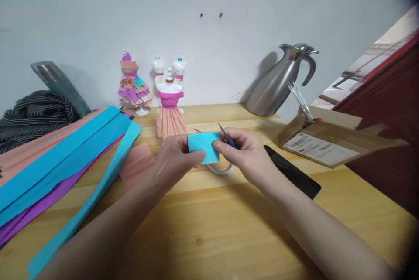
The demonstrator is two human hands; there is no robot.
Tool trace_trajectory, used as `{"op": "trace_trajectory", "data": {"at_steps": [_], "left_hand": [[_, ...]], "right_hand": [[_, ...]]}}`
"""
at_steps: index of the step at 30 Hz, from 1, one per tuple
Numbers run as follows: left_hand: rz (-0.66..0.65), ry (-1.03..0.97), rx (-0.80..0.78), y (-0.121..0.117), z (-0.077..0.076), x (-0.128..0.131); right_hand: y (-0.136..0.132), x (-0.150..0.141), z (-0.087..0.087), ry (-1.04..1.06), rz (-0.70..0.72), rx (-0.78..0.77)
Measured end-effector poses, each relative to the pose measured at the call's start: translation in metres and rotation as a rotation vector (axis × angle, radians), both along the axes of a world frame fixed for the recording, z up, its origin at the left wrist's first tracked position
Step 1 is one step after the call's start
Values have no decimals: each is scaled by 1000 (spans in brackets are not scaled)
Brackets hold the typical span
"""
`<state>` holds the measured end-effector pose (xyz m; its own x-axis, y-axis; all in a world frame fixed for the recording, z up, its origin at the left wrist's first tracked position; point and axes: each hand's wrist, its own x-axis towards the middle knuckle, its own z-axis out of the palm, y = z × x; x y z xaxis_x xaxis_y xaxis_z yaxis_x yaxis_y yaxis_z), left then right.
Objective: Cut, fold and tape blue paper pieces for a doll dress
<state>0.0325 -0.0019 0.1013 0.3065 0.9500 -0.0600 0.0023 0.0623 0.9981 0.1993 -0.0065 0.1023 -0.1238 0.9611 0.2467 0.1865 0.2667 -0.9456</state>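
Between my hands, above the table, is a small folded-looking rectangle of turquoise crepe paper (198, 142). My left hand (175, 158) pinches its left end, thumb lying on the front. At the other end, my right hand (244, 151) has its thumb on the paper's right edge. Small scissors with a blue handle (229, 140) sit in the same right hand, blades pointing up and left. Behind the paper stands a white dress-form figure (169, 89) in a magenta top and a pleated peach skirt (170, 124). A white ring, perhaps a tape roll (222, 171), shows partly below the paper.
Long blue crepe strips (59, 158) and a peach piece (137, 162) lie left. Several figures, one in a ruffled dress (134, 88), stand by the wall. Rightward are a steel jug (275, 83), a dark phone (294, 173) and a cardboard box (340, 136).
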Motion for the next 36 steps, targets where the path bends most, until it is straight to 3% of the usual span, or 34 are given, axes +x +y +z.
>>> {"op": "trace_trajectory", "data": {"at_steps": [11,16,19,24,28,36], "left_hand": [[46,-23,4,-1,2,2],[85,-107,25,-3,6,1],[90,-172,49,-5,10,0],[98,-249,55,-9,16,2],[155,-191,82,-13,18,3],[133,-159,96,-16,18,1]], "right_hand": [[-2,0,-1,-22,-23,25],[-8,13,1,91,25,76],[-20,18,11,-137,124,125],[-34,12,22,-553,93,316],[-34,7,18,-608,22,428],[-32,8,16,-604,-80,506]]}}
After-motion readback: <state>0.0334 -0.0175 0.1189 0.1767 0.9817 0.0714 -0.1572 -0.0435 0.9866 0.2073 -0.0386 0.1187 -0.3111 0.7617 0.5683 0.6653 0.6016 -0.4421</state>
